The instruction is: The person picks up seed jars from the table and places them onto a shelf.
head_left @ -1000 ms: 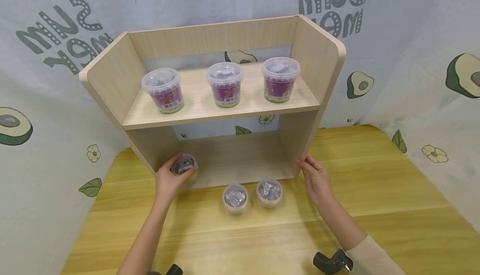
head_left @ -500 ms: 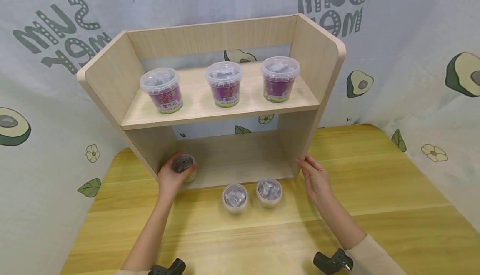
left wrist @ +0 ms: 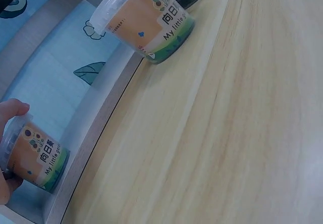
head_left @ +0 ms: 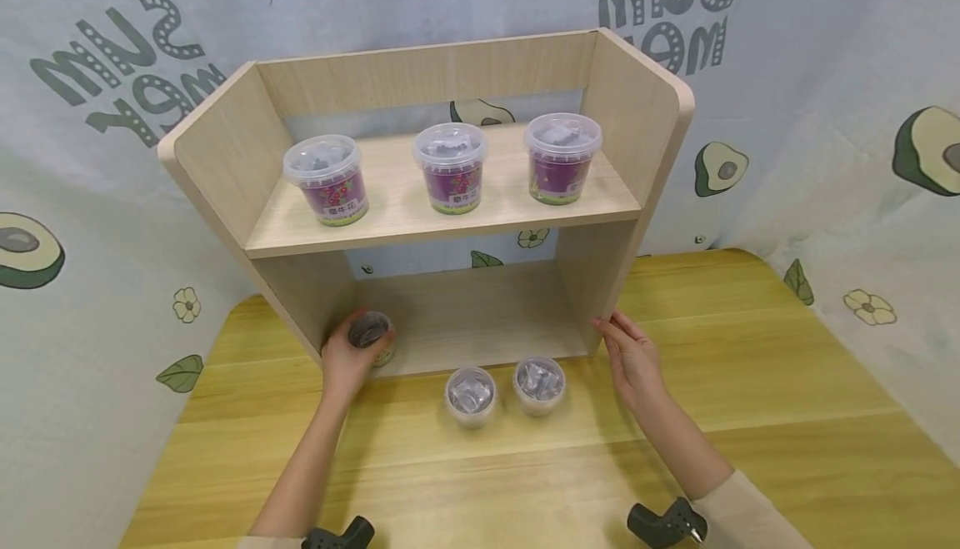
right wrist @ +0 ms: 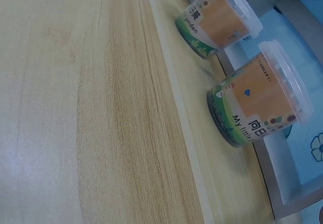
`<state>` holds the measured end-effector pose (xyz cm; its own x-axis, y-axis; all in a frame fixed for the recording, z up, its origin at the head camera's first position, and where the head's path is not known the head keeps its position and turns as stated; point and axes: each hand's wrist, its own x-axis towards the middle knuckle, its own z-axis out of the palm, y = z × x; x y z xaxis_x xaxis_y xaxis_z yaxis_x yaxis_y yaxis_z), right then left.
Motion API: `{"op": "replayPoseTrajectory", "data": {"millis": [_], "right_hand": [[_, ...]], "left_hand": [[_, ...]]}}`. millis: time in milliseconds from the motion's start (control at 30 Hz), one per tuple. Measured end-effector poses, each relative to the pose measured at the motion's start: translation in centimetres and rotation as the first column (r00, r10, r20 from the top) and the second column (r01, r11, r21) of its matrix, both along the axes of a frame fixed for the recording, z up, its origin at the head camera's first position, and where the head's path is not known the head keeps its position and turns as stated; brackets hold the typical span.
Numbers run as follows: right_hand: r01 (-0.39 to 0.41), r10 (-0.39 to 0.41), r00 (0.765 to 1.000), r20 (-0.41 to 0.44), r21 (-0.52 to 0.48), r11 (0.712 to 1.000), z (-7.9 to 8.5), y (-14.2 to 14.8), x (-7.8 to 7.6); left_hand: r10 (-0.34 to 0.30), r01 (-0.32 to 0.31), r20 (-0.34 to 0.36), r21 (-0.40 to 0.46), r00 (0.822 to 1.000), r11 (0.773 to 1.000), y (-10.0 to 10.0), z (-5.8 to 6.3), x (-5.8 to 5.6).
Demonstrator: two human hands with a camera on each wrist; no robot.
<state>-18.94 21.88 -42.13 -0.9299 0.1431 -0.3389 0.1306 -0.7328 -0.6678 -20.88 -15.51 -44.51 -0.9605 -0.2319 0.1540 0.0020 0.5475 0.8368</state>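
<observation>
At the lower shelf's left end my left hand [head_left: 347, 361] grips a clear-lidded plastic tub [head_left: 370, 330], thumb on its near right side. In the left wrist view this tub [left wrist: 39, 157] has an orange label with a green base band and stands on the shelf board. My right hand [head_left: 636, 361] holds the front edge of the right side panel [head_left: 611, 282] of the wooden shelf, low down, with its thumb on the inner side. Two more lidded tubs, the left one [head_left: 470, 397] and the right one [head_left: 538, 385], stand on the table in front of the shelf.
On the upper shelf board [head_left: 390, 228] stand three purple-labelled tubs, left [head_left: 333, 187], middle [head_left: 452, 174] and right [head_left: 561, 166]. A yellowish wooden table [head_left: 750, 374] carries the shelf. Behind hangs a pale cloth [head_left: 810, 116] printed with avocados.
My left hand and its tub have shifted slightly right along the lower shelf. The right hand stays on the side panel, and the other tubs have not moved.
</observation>
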Motion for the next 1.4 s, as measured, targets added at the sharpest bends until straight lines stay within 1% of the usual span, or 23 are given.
{"op": "replayPoseTrajectory", "data": {"millis": [200,333,567,800,933,1100,1200,1300,1400], "right_hand": [[-0.019,0.019,1.000,0.001,0.001,1.000,0.1,0.1,0.1],[-0.021,0.021,1.000,0.001,0.009,1.000,0.1,0.0,0.1],[-0.024,0.024,1.000,0.000,0.013,1.000,0.2,0.0,0.1],[-0.014,0.014,1.000,-0.001,0.007,1.000,0.1,0.0,0.1],[-0.007,0.007,1.000,0.000,0.009,1.000,0.1,0.0,0.1],[-0.012,0.012,1.000,0.002,0.018,1.000,0.1,0.0,0.1],[-0.015,0.015,1.000,-0.001,0.014,1.000,0.2,0.0,0.2],[-0.019,0.019,1.000,-0.003,0.009,1.000,0.2,0.0,0.2],[-0.028,0.028,1.000,-0.002,0.014,0.999,0.2,0.0,0.2]], "left_hand": [[-0.012,0.012,0.001,-0.014,1.000,1.000,-0.1,-0.1,-0.1],[-0.019,0.019,0.012,-0.019,1.000,1.000,0.0,0.1,-0.1],[-0.023,0.024,-0.018,0.014,1.000,1.000,0.2,0.9,-0.1],[-0.027,0.028,-0.039,0.026,0.999,0.999,0.3,1.6,-0.2],[-0.032,0.034,-0.063,0.043,0.997,0.999,0.4,2.3,-0.1],[-0.032,0.044,-0.119,0.097,0.992,0.994,0.9,3.7,0.4],[-0.034,0.052,-0.141,0.121,0.989,0.991,1.2,4.6,0.6],[-0.043,0.061,-0.140,0.129,0.989,0.990,1.4,5.0,0.7],[-0.043,0.060,-0.132,0.126,0.990,0.990,1.4,5.1,0.8]]}}
